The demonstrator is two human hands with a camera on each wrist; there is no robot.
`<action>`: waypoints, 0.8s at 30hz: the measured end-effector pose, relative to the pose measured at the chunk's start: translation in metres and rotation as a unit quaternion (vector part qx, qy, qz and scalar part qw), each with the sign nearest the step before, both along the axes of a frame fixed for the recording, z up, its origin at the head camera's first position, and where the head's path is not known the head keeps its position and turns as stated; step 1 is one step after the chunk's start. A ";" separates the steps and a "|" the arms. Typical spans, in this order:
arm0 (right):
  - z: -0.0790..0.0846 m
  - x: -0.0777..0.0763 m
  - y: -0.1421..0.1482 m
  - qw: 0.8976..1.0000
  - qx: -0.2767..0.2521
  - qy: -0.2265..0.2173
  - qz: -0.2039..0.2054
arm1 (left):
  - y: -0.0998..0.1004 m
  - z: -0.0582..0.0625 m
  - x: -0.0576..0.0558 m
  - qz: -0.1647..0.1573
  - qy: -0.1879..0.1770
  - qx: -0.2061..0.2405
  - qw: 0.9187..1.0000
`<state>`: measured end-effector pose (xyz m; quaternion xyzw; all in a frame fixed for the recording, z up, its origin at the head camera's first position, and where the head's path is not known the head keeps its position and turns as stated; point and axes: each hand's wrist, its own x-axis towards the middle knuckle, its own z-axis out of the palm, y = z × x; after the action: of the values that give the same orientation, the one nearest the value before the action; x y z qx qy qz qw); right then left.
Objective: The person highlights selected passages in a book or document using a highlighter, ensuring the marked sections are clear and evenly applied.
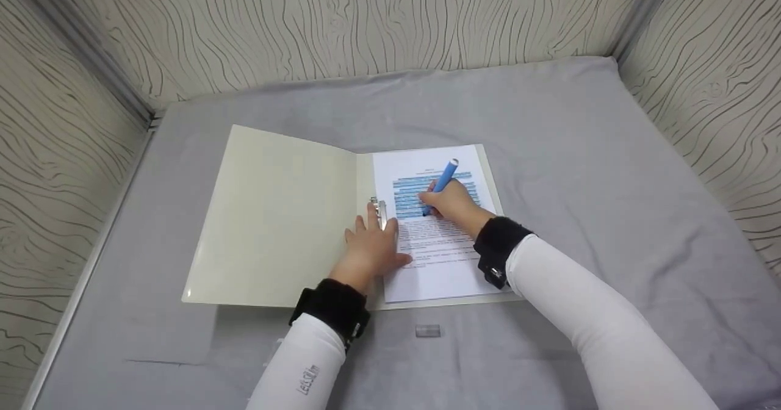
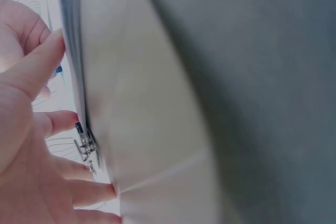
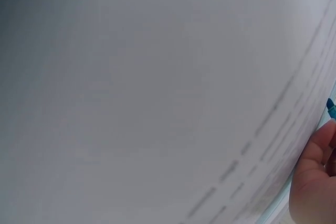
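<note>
A blue marker (image 1: 447, 175) is gripped by my right hand (image 1: 456, 202), its tip down on the printed sheets (image 1: 439, 282). Blue highlighting covers the upper lines of text, and the lower lines are plain. In the right wrist view the dark marker tip (image 3: 330, 104) shows at the right edge. The sheets lie in an opened cream folder (image 1: 280, 215), along its fold a metal clip (image 1: 382, 213). My left hand (image 1: 370, 248) rests with fingers spread over the sheets' left edge and the fold, fingertips close by the clip (image 2: 85, 145) in the left wrist view.
A small grey rectangular piece (image 1: 428, 330) lies in front of the folder on the grey cloth (image 1: 598, 154) that covers the table. Wood-grain patterned panels (image 1: 378, 25) stand at the back and both sides. The folder's left cover lies spread out to the left.
</note>
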<state>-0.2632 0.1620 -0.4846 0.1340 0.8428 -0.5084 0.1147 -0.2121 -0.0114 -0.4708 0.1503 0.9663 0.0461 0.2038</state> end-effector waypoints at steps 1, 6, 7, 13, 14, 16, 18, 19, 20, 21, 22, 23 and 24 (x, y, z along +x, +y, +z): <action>0.000 0.000 0.000 1.000 -0.001 0.000 0.001 | 0.000 0.000 0.000 0.000 -0.001 0.000 1.000; 0.001 0.001 0.002 1.000 -0.005 0.005 0.005 | 0.000 0.001 0.001 0.002 -0.002 0.001 1.000; 0.001 0.001 0.003 1.000 -0.006 0.007 0.006 | 0.000 0.001 0.001 0.002 -0.002 0.000 1.000; 0.003 0.001 0.004 1.000 0.001 0.004 0.009 | 0.001 0.002 0.001 0.005 0.002 0.002 1.000; 0.003 0.002 0.004 1.000 0.001 0.002 0.008 | 0.001 0.002 0.002 0.006 0.003 0.003 1.000; 0.003 0.002 0.004 1.000 -0.003 0.000 0.006 | 0.001 0.002 0.002 0.005 0.002 0.003 1.000; 0.003 0.002 0.005 1.000 -0.006 -0.001 0.006 | 0.001 0.003 0.002 0.003 0.001 0.003 1.000; 0.003 0.003 0.006 1.000 -0.007 -0.001 0.005 | 0.001 0.003 0.002 0.003 -0.001 0.004 1.000; 0.003 0.003 0.006 1.000 -0.006 -0.001 0.004 | 0.000 0.003 0.002 0.003 -0.002 0.004 1.000; 0.003 0.003 0.006 1.000 -0.004 0.000 0.005 | 0.000 0.003 0.002 0.003 -0.002 0.005 1.000; 0.003 0.003 0.007 1.000 -0.002 0.003 0.007 | 0.000 0.003 0.002 0.003 -0.004 0.006 1.000; 0.003 0.003 0.007 1.000 -0.001 0.004 0.008 | 0.000 0.003 0.002 0.004 -0.005 0.006 1.000; 0.003 0.004 0.008 1.000 0.000 0.005 0.009 | 0.000 0.002 0.001 0.005 -0.006 0.007 1.000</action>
<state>-0.2596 0.1698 -0.4814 0.1241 0.8444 -0.5082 0.1155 -0.2108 -0.0113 -0.4684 0.1469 0.9653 0.0547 0.2088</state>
